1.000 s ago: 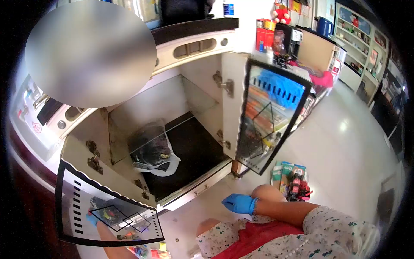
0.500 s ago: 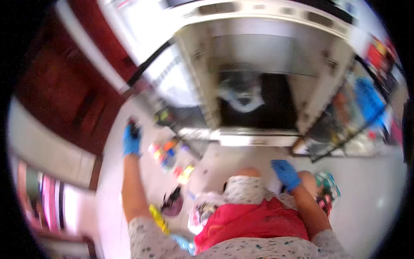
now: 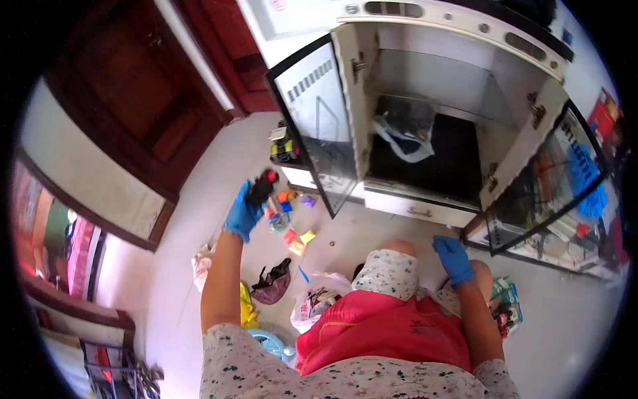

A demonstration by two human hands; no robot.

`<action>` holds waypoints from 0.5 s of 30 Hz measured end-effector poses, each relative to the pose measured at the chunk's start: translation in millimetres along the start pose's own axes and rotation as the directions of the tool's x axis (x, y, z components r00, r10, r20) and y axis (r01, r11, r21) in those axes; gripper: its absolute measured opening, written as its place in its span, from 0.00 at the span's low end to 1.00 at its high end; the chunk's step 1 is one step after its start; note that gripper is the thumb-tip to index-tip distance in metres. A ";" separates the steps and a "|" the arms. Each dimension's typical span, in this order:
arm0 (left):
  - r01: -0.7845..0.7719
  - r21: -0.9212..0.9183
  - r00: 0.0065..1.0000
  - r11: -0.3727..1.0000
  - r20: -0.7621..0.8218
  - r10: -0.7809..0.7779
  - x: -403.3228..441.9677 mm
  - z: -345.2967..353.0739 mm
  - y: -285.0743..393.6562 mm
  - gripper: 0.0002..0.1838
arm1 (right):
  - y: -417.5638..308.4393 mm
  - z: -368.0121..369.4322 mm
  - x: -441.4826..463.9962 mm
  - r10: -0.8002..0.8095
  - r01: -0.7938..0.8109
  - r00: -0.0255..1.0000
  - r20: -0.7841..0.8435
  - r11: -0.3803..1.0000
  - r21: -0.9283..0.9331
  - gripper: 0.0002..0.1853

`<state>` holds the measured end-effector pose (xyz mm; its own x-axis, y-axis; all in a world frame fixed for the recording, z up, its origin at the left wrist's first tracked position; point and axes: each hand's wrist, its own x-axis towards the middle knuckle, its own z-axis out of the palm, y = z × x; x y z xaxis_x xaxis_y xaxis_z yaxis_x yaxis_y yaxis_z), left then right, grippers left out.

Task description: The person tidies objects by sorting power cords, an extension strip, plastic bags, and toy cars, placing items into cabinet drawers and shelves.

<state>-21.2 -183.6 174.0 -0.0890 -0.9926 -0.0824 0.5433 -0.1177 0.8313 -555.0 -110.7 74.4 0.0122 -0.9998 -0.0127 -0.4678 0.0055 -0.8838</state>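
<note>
My left hand (image 3: 242, 216), in a blue glove, is raised over the floor at the left, its fingers closed round a small black object with a red part (image 3: 260, 189); I cannot make out its exact kind. Just beyond it, small colourful toy pieces (image 3: 286, 197) lie scattered on the tiles. My right hand (image 3: 454, 259), also gloved in blue, rests by my right knee with its fingers extended and holds nothing I can see. Ahead stands a cabinet (image 3: 420, 209) with both glass doors open. A clear plastic bag or container (image 3: 405, 136) lies on its black base.
A white plastic bag with things in it (image 3: 318, 307) sits before me, beside a dark purple cloth item (image 3: 273, 284). Yellow cloth (image 3: 248, 309) and a light blue round object (image 3: 271, 344) lie lower left. A green-and-white packet (image 3: 505, 297) is at my right. The cabinet's right door (image 3: 539, 183) juts outward.
My left hand has moved right, towards the cabinet, with the black object. The view has turned left, and the cabinet sits farther right. My right hand stays near my knee.
</note>
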 end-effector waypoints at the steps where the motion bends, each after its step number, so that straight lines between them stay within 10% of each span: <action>1: 0.093 0.025 0.995 0.995 0.027 -0.094 -7.1 9.5 -10.6 0.29 | 17.6 1.6 4.4 0.014 -0.014 0.999 -0.029 1.000 0.000 0.13; 8: 0.539 0.236 0.834 0.809 -0.015 -0.551 -51.5 5.3 -123.0 0.25 | 28.4 -1.2 1.1 -0.138 0.125 0.988 -0.071 0.979 -0.161 0.14; 15: 0.526 0.497 0.758 0.690 0.093 -0.645 -27.9 60.3 -176.4 0.23 | 14.5 -4.1 -1.1 -0.090 0.086 0.995 -0.047 0.993 -0.075 0.15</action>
<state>-164.9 -133.3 62.8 -0.4957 -0.6740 -0.5477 -0.0866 -0.5891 0.8034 -565.5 -109.7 63.5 0.0122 -0.9960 0.0887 -0.5301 -0.0816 -0.8440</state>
